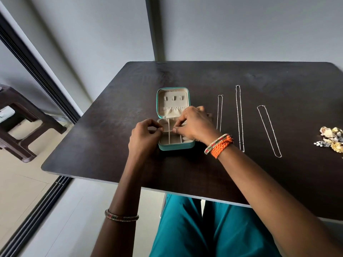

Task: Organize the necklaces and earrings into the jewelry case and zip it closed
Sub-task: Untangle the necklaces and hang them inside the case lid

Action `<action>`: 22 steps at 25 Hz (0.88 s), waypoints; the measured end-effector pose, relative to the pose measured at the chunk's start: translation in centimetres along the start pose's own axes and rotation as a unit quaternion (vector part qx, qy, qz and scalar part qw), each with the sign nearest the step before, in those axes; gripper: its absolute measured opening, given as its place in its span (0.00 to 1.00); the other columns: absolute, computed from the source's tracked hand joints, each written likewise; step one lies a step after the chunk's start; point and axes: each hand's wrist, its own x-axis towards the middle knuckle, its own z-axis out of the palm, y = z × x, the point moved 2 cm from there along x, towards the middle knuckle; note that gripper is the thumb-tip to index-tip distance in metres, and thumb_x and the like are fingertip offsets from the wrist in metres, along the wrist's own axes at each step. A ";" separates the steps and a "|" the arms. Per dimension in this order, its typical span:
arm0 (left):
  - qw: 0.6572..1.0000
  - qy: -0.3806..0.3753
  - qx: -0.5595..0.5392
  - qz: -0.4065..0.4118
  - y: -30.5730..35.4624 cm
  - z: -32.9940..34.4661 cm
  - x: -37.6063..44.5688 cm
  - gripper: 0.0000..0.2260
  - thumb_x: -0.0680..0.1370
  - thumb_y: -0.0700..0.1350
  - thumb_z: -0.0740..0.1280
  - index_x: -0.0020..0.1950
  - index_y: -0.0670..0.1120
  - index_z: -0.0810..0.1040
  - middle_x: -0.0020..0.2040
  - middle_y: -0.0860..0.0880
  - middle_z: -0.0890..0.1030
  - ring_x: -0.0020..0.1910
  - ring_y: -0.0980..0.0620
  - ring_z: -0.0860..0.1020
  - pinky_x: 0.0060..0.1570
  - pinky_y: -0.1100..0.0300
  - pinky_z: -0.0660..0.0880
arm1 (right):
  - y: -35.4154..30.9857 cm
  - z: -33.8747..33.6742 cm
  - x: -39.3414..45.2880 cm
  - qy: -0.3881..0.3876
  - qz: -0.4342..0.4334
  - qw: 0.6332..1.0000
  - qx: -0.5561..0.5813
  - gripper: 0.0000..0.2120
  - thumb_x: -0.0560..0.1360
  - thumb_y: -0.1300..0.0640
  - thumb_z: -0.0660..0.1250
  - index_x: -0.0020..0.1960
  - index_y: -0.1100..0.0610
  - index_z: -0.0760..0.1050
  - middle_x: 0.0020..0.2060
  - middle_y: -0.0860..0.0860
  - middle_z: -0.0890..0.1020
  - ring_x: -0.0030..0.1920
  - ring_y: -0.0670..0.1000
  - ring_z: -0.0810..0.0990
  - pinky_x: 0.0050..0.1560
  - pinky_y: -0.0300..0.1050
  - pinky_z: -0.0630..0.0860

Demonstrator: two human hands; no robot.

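Dark wooden table point(185, 173) against grey walls, a brown stool point(22, 127) at far left. On it the teal jewelry case point(174, 145) lies open; the left hand point(143, 137) and right hand point(194, 125) hover over its tray, fingers pinched as if around something tiny (too small to tell what). Rightward lie three necklaces point(240, 117), untouched, then the earrings point(332, 139). Loading has barely begun; the next move calls for a fine pinch on a chain.

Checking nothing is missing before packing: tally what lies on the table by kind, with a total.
Jewelry case, open: 1
Necklaces laid out in a row: 3
Earrings: 1 cluster at the right edge, partly cut off, so separate pieces cannot be counted
Total: 5
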 end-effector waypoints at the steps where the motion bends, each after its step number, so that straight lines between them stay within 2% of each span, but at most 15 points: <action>1: 1.000 -0.009 -0.007 -0.003 0.1 0.0 0.0 0.01 0.72 0.48 0.69 0.40 0.54 0.78 0.42 0.53 0.83 0.47 0.49 0.81 0.50 0.48 0.78 | 0.0 -0.1 0.2 -0.004 0.007 1.000 -0.007 0.04 0.69 0.46 0.73 0.40 0.45 0.81 0.57 0.45 0.77 0.62 0.53 0.67 0.57 0.52 0.61; 3: 1.000 -0.019 -0.006 0.006 0.4 0.1 0.1 0.03 0.73 0.45 0.68 0.44 0.54 0.77 0.46 0.54 0.81 0.47 0.49 0.81 0.51 0.48 0.78 | -0.3 -0.2 0.4 0.001 0.015 0.999 -0.030 0.04 0.69 0.46 0.73 0.40 0.45 0.82 0.55 0.45 0.79 0.61 0.53 0.67 0.58 0.53 0.61; 5: 0.999 -0.022 -0.017 0.020 0.8 0.2 -0.1 0.07 0.75 0.42 0.66 0.53 0.51 0.76 0.50 0.53 0.78 0.47 0.51 0.79 0.48 0.52 0.78 | -0.8 -0.2 0.3 0.000 0.011 0.999 -0.050 0.04 0.69 0.47 0.73 0.42 0.46 0.82 0.55 0.46 0.79 0.62 0.53 0.67 0.60 0.54 0.59; 8: 0.993 -0.011 -0.112 0.021 1.0 0.6 -0.8 0.09 0.78 0.41 0.64 0.58 0.45 0.74 0.55 0.47 0.79 0.49 0.51 0.78 0.44 0.58 0.77 | -0.7 -0.6 -0.5 0.013 -0.014 1.000 -0.017 0.04 0.71 0.48 0.70 0.46 0.45 0.82 0.57 0.48 0.77 0.64 0.54 0.65 0.60 0.52 0.58; 9: 0.991 0.010 -0.130 0.018 1.1 0.6 -1.1 0.10 0.78 0.42 0.64 0.59 0.44 0.74 0.56 0.45 0.79 0.51 0.50 0.78 0.46 0.57 0.77 | -0.3 -0.9 -0.8 0.034 -0.015 0.999 0.013 0.04 0.71 0.49 0.69 0.46 0.44 0.81 0.57 0.48 0.78 0.64 0.55 0.66 0.58 0.51 0.58; 11: 0.992 0.090 -0.074 0.055 1.9 0.7 -1.8 0.12 0.77 0.41 0.63 0.61 0.43 0.73 0.58 0.44 0.77 0.57 0.46 0.75 0.54 0.52 0.74 | 0.9 -1.9 -1.8 0.083 -0.007 0.994 0.071 0.06 0.72 0.52 0.68 0.46 0.44 0.81 0.55 0.47 0.80 0.63 0.54 0.70 0.54 0.48 0.59; 13: 0.970 0.185 0.002 0.158 4.2 1.5 -3.4 0.15 0.74 0.38 0.63 0.60 0.43 0.74 0.58 0.42 0.76 0.58 0.43 0.73 0.57 0.51 0.69 | 2.3 -3.2 -3.2 0.133 0.010 0.985 0.111 0.07 0.72 0.55 0.66 0.45 0.45 0.81 0.53 0.46 0.82 0.62 0.53 0.73 0.52 0.46 0.59; 14: 0.955 0.208 0.002 0.211 5.7 2.3 -4.3 0.15 0.73 0.37 0.62 0.58 0.43 0.75 0.57 0.42 0.76 0.56 0.42 0.73 0.56 0.52 0.69 | 3.2 -4.0 -3.9 0.156 0.019 0.980 0.124 0.07 0.73 0.56 0.66 0.44 0.46 0.81 0.52 0.46 0.82 0.61 0.53 0.74 0.53 0.46 0.61; 16: 0.940 0.167 -0.031 0.297 8.5 4.9 -5.9 0.12 0.71 0.34 0.62 0.52 0.44 0.78 0.51 0.45 0.78 0.51 0.45 0.75 0.51 0.57 0.69 | 5.7 -5.7 -5.3 0.208 0.037 0.968 0.135 0.09 0.72 0.59 0.66 0.42 0.46 0.81 0.50 0.47 0.84 0.59 0.52 0.77 0.56 0.47 0.68; 18: 0.934 0.072 -0.067 0.344 11.1 7.8 -6.0 0.12 0.69 0.33 0.62 0.47 0.45 0.79 0.47 0.48 0.79 0.48 0.49 0.77 0.49 0.61 0.69 | 9.5 -7.7 -5.6 0.258 0.057 0.954 0.142 0.09 0.71 0.61 0.66 0.41 0.49 0.82 0.46 0.48 0.85 0.53 0.50 0.81 0.55 0.47 0.75; 20: 0.934 -0.003 -0.074 0.350 13.0 10.7 -4.4 0.11 0.70 0.33 0.62 0.46 0.45 0.80 0.46 0.49 0.81 0.48 0.51 0.78 0.48 0.64 0.70 | 14.0 -9.5 -4.9 0.273 0.089 0.946 0.149 0.10 0.72 0.63 0.65 0.42 0.52 0.83 0.42 0.49 0.86 0.47 0.49 0.83 0.49 0.39 0.76; 22: 0.938 -0.046 -0.061 0.337 14.2 13.1 -2.3 0.10 0.71 0.34 0.62 0.47 0.44 0.80 0.46 0.49 0.83 0.48 0.51 0.79 0.48 0.65 0.71 | 17.7 -10.5 -3.6 0.262 0.117 0.949 0.131 0.09 0.73 0.64 0.66 0.44 0.56 0.84 0.43 0.52 0.86 0.47 0.50 0.83 0.47 0.34 0.73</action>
